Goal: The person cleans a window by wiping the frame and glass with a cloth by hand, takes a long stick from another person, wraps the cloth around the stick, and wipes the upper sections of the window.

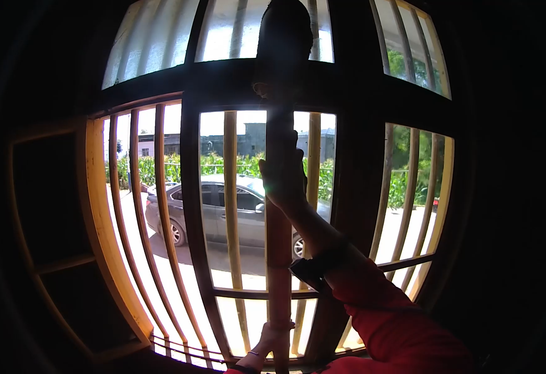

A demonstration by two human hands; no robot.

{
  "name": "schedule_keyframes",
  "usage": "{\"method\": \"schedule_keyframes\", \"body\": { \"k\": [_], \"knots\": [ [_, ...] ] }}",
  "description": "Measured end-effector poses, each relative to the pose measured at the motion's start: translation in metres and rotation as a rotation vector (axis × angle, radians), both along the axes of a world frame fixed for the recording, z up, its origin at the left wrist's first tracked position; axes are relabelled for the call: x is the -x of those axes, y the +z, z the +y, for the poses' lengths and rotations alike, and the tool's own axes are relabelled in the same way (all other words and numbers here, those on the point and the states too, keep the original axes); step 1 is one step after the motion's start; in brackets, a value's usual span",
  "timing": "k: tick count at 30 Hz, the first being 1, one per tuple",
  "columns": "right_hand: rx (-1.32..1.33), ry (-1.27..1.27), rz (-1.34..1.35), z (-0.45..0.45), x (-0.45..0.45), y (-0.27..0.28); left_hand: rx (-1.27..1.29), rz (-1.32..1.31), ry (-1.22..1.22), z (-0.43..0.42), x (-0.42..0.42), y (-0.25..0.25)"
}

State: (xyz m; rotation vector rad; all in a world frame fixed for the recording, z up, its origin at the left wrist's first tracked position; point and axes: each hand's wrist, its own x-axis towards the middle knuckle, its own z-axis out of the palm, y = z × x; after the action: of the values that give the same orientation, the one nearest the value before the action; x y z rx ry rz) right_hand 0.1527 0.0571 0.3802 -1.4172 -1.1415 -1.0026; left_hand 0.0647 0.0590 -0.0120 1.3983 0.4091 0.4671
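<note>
A long upright pole (279, 249) stands in front of the middle window, with a dark, bulky head (285, 37) at its top. Higher on the pole, my right hand (282, 174) is wrapped round it, the arm in a red sleeve with a dark band at the wrist. Near the bottom of the view, my left hand (273, 340) holds the same pole low down. Strong backlight leaves the pole's head and the fingers of my right hand mostly in silhouette.
Dark window frames (192, 218) with vertical bars (230, 199) span the view. At the left a casement (54, 262) is swung open. Beyond the bars are a grey car (223, 206), green plants (213, 163) and low buildings. Frosted panes (154, 43) run along the top.
</note>
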Motion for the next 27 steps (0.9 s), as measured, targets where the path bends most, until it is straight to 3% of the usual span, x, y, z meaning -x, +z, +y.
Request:
{"method": "schedule_keyframes", "body": {
  "k": [2,3,5,7,9,13,16,21,23,27],
  "knots": [
    [-0.031,0.009,-0.094,0.015,0.017,0.009,-0.027,-0.061,0.050,0.008,0.007,-0.001],
    [0.066,0.002,-0.007,0.020,0.027,0.012,-0.041,-0.096,0.076,0.012,0.008,-0.001],
    [-0.028,-0.015,-0.081,0.038,0.045,0.010,-0.051,-0.080,0.131,0.020,0.011,-0.005],
    [0.055,0.068,-0.034,0.053,0.057,0.012,-0.127,-0.094,0.171,0.029,0.016,-0.009],
    [0.014,0.100,-0.113,0.068,0.061,0.008,-0.115,-0.043,0.189,0.038,0.022,-0.005],
    [0.135,0.266,0.044,0.051,0.079,0.001,0.034,-0.078,0.081,0.038,0.030,-0.029],
    [0.103,0.246,-0.016,0.051,0.072,-0.033,0.153,-0.161,-0.016,0.014,0.029,-0.054],
    [0.059,0.265,-0.117,0.053,0.065,-0.067,0.064,-0.042,0.050,-0.014,0.051,-0.026],
    [0.076,0.263,-0.106,0.058,0.067,-0.056,0.025,-0.030,0.078,-0.013,0.059,-0.008],
    [0.108,0.230,-0.013,0.086,0.077,0.030,-0.044,-0.099,0.089,0.025,0.057,0.038]
  ]
}}
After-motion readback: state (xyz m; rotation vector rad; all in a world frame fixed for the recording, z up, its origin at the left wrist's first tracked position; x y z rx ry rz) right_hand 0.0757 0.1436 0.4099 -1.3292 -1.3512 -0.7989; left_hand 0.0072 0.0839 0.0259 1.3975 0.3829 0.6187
